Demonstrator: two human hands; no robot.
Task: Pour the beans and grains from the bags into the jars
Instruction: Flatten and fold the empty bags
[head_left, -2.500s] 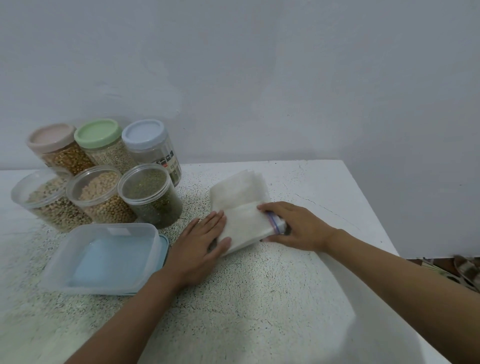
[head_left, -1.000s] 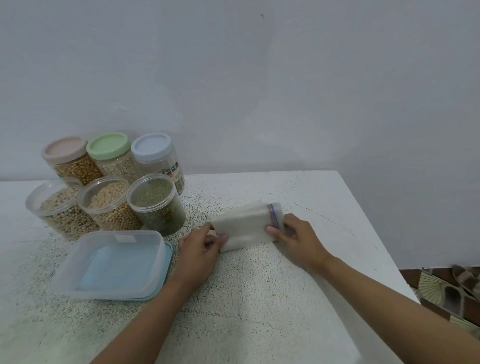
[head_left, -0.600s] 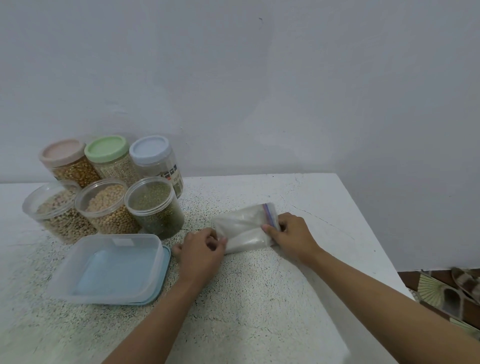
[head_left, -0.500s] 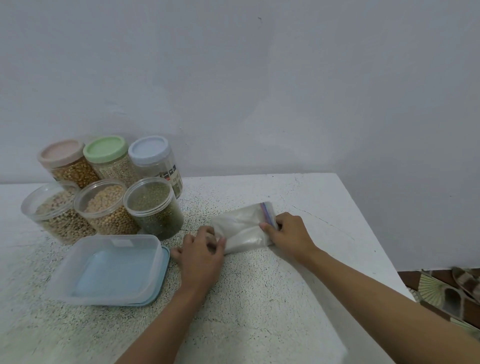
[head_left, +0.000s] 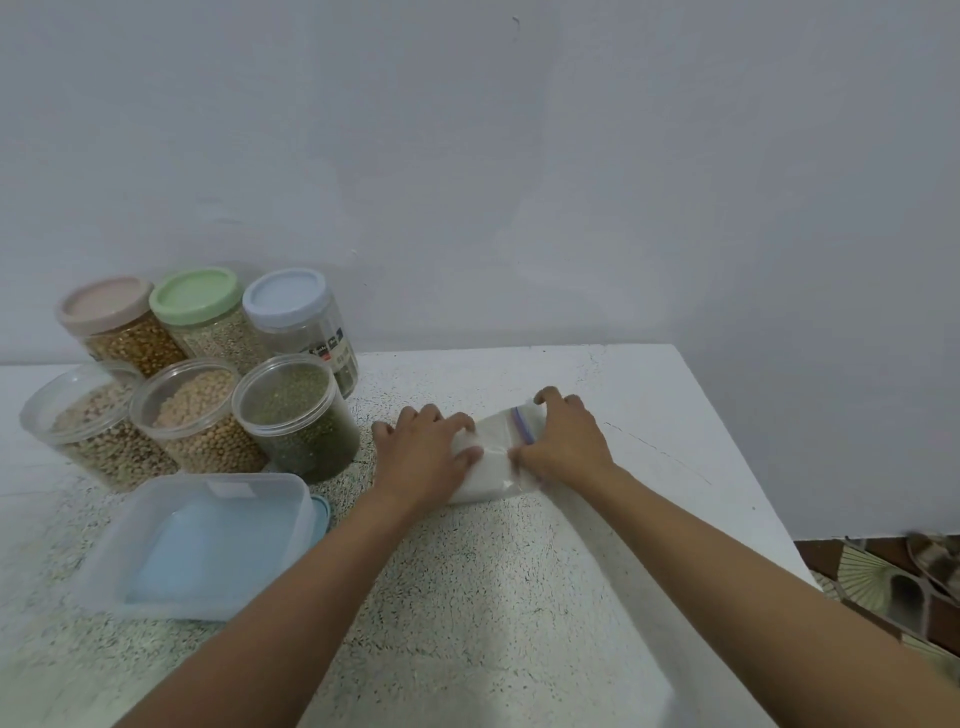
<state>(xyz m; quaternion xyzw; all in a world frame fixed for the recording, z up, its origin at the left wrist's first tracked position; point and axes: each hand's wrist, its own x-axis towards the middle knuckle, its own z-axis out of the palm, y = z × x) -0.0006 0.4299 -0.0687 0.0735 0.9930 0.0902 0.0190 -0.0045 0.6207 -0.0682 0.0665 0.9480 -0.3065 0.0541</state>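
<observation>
A folded clear zip bag (head_left: 493, 457) with a blue-purple seal strip lies flat on the speckled table (head_left: 519, 597). My left hand (head_left: 423, 457) lies over its left end with the thumb on the plastic. My right hand (head_left: 563, 447) covers its right end, fingers curled over the seal edge and thumb pressed on the bag. Three open jars stand at the left: green mung beans (head_left: 296, 415), pale round beans (head_left: 197, 415) and mixed beans (head_left: 88, 426). Behind them stand three lidded jars, with a pink lid (head_left: 106, 306), a green lid (head_left: 196, 293) and a blue lid (head_left: 284, 296).
A clear plastic box (head_left: 197, 540) sits upside down on a light blue lid at the front left, close to my left forearm. A white wall rises right behind the jars. The table's right edge drops to a patterned floor (head_left: 872, 577).
The bag has been folded from a wider sheet into a small packet. Both hands have closed in over it, and the right hand now covers the seal end.
</observation>
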